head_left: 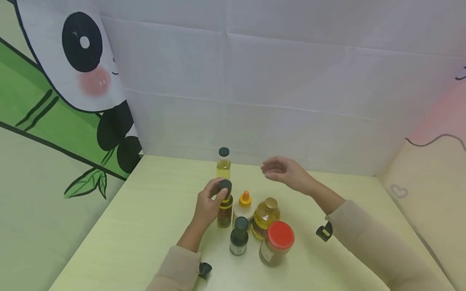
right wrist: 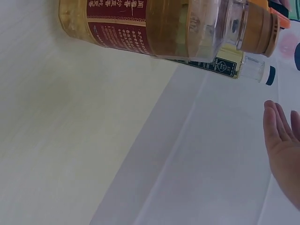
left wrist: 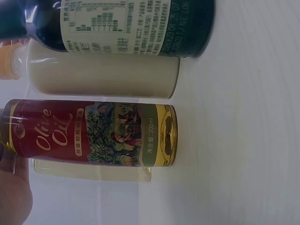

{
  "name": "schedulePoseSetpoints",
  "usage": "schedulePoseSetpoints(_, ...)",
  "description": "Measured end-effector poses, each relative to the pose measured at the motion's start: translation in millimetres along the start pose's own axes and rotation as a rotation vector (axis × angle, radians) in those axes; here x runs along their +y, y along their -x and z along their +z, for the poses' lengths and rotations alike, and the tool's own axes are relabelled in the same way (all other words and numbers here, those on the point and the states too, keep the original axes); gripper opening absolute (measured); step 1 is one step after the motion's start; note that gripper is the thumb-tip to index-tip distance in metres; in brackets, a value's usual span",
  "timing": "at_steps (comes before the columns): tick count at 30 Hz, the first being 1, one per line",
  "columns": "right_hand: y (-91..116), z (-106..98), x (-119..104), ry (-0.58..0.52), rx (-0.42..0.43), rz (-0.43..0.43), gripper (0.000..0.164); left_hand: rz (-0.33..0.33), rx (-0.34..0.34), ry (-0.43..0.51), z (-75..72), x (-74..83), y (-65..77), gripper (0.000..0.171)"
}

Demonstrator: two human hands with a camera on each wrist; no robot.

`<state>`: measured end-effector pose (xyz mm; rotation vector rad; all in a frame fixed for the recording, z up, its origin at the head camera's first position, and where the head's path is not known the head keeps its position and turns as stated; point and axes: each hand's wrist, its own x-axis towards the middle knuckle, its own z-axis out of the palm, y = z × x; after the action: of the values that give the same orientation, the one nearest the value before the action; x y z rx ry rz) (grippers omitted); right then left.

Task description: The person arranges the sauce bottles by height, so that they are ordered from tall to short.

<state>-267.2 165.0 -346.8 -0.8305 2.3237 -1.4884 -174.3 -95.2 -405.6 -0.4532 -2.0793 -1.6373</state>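
Note:
My left hand (head_left: 207, 206) grips the black cap of an olive oil bottle (head_left: 225, 216) between thumb and fingers. In the left wrist view the bottle's red label reads "Olive Oil" (left wrist: 93, 133), and only part of the left hand (left wrist: 16, 197) shows at the lower left. The bottle appears upright, close to the table. With fingers loosely bent and nothing held, my right hand (head_left: 291, 173) hovers to the right of a clear bottle of pale yellow oil (head_left: 223, 169). That pale oil bottle (right wrist: 227, 65) is partly hidden behind a larger bottle in the right wrist view.
Beside the olive oil stand a squeeze bottle with an orange tip (head_left: 242, 212), a dark bottle (head_left: 238, 240), a rounded oil bottle with a tan cap (head_left: 265, 218) and a red-lidded jar (head_left: 278, 238). White sheeting (head_left: 255, 81) hangs behind the table (head_left: 145, 210).

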Motion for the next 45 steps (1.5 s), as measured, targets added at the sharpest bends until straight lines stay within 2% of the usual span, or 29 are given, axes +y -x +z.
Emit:
schedulePoseSetpoints(8, 11, 1, 2, -0.005, 0.003, 0.015, 0.046, -0.018, -0.001, -0.014, -1.1, 2.8, -0.7, 0.027)
schedulePoseSetpoints(11, 14, 2, 3, -0.014, 0.006, 0.016, 0.045, -0.005, 0.005, -0.017, -1.7, 0.9, -0.8, 0.026)
schedulePoseSetpoints(18, 24, 3, 9, -0.024, 0.010, 0.016, 0.045, -0.026, 0.009, 0.016, 3.0, -39.7, 1.5, 0.028)
schedulePoseSetpoints(22, 29, 5, 13, -0.025, 0.015, 0.016, 0.045, -0.018, 0.013, 0.025, 3.8, -41.3, 1.8, 0.028)
schedulePoseSetpoints(28, 37, 11, 18, -0.054, 0.023, 0.035, 0.046, -0.036, 0.017, 0.010, 3.8, -33.8, 2.1, 0.027)
schedulePoseSetpoints(35, 44, 17, 24, -0.038, 0.018, 0.034, 0.047, -0.012, 0.004, 0.005, -0.5, 1.5, 1.6, 0.025)
schedulePoseSetpoints(45, 52, 22, 36, -0.057, 0.018, 0.020, 0.047, -0.041, 0.003, -0.009, -0.6, 0.5, 1.6, 0.027)
